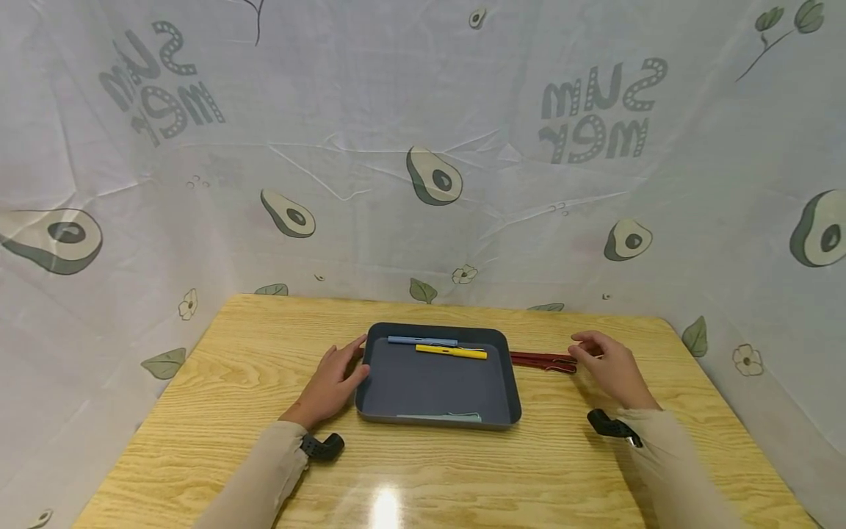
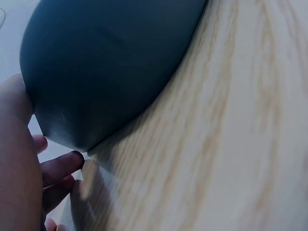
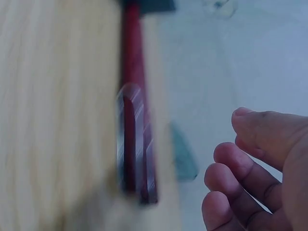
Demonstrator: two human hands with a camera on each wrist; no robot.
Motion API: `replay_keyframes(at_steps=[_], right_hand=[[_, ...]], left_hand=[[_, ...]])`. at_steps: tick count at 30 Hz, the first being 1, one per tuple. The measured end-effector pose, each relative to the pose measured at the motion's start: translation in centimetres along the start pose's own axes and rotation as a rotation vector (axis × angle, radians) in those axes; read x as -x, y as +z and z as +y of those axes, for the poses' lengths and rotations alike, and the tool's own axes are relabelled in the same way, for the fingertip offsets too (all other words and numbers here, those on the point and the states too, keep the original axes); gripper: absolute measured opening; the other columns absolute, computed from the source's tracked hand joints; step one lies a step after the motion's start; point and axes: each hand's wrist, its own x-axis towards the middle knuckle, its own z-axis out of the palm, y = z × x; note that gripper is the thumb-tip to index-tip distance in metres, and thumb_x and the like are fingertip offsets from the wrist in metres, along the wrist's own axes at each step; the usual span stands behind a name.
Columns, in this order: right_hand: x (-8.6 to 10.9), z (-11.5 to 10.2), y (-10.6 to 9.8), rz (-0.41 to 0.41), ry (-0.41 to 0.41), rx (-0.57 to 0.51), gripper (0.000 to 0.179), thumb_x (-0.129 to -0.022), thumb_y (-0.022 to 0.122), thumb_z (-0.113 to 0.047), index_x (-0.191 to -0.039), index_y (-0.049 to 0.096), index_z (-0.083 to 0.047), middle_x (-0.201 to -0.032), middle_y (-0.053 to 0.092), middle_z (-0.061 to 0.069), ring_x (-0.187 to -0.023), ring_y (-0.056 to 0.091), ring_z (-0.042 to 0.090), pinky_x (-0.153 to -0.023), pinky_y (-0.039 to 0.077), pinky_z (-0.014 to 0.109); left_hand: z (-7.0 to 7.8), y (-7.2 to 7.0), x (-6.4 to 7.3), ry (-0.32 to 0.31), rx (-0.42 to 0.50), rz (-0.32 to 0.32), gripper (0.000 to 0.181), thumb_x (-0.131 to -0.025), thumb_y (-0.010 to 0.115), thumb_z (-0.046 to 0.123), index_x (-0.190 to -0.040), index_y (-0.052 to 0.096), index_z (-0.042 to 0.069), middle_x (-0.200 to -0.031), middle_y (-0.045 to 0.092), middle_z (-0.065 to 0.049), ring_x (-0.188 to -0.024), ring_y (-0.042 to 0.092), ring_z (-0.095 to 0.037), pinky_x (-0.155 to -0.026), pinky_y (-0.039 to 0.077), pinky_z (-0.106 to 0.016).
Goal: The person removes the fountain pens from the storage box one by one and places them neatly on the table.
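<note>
A shallow dark grey tray (image 1: 429,389) stands on the wooden table. Inside it, near the far wall, lie a blue pen (image 1: 421,341) and a yellow pen (image 1: 452,352); a pale teal pen (image 1: 439,418) lies along its near wall. My left hand (image 1: 333,382) rests at the tray's left side, thumb and fingers spread against the outer wall (image 2: 96,77). To the right of the tray, two dark red pens (image 1: 543,361) with metal clips lie side by side on the table. Just past their clip ends is my right hand (image 1: 609,366), loosely curved and holding nothing.
The light wooden table (image 1: 423,470) ends at a pale curtain (image 1: 370,184) printed with avocados and leaves. Both wrists carry a small black camera, one on the left (image 1: 324,446) and one on the right (image 1: 611,425).
</note>
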Motion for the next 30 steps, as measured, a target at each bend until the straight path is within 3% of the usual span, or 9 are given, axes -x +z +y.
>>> replay_keyframes(at_steps=[6, 14, 30], right_hand=[[-0.5, -3.1, 1.8, 0.047, -0.052, -0.067, 0.033, -0.095, 0.058, -0.036, -0.119, 0.063, -0.015, -0.098, 0.064, 0.002, -0.087, 0.059, 0.016, -0.071, 0.051, 0.024], [-1.2, -6.2, 4.1, 0.039, -0.058, -0.147, 0.033, -0.093, 0.060, -0.039, -0.117, 0.063, -0.017, -0.098, 0.064, 0.000, -0.088, 0.059, 0.016, -0.074, 0.052, 0.029], [-0.7, -8.4, 5.1, 0.020, -0.084, -0.113, 0.022, -0.093, 0.062, -0.028, -0.112, 0.066, -0.017, -0.096, 0.065, -0.002, -0.087, 0.060, 0.014, -0.075, 0.052, 0.033]], left_hand=[[-0.5, 0.0, 0.0, 0.010, -0.003, 0.008, 0.058, -0.099, 0.051, 0.033, -0.151, 0.029, 0.017, -0.138, 0.051, -0.006, -0.128, 0.048, -0.020, -0.117, 0.006, -0.049], [-0.6, 0.1, 0.1, 0.021, -0.004, 0.013, 0.060, -0.099, 0.050, 0.036, -0.151, 0.028, 0.019, -0.138, 0.052, -0.007, -0.128, 0.048, -0.020, -0.117, 0.007, -0.050], [-0.5, 0.3, 0.1, 0.026, -0.008, 0.010, 0.058, -0.099, 0.049, 0.035, -0.151, 0.027, 0.022, -0.141, 0.049, -0.002, -0.128, 0.047, -0.019, -0.117, 0.006, -0.051]])
